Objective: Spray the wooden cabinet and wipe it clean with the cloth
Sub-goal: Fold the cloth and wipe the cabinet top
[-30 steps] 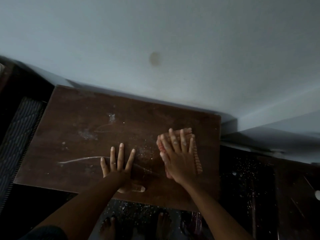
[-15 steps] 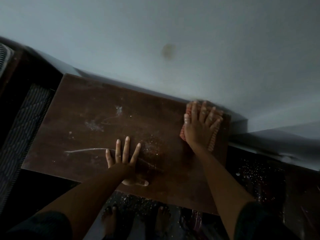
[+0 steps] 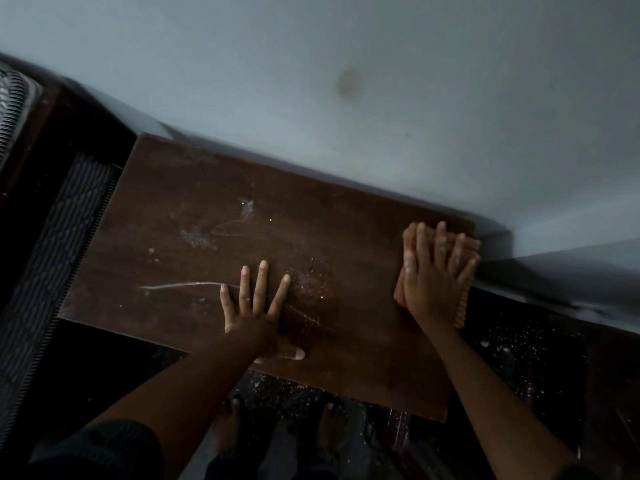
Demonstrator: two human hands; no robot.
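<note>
Dusty wooden cabinet (image 3: 214, 237) top: right hand (image 3: 431, 282) flat, pressing cloth (image 3: 462, 308) at right edge; left hand (image 3: 254, 311) spread flat mid-front.

There is one wooden cabinet (image 3: 180, 244), one cloth (image 3: 462, 306), two hands, left hand (image 3: 252, 317) and right hand (image 3: 429, 282), and seemingly two bare feet (image 3: 331, 426).

Our right grip (image 3: 433, 282), blurred, covers most of the cloth (image 3: 462, 308); only its edges show. Both our forearms (image 3: 502, 393) run off the bottom edge, and the cabinet (image 3: 242, 237) shows only its top.
</note>
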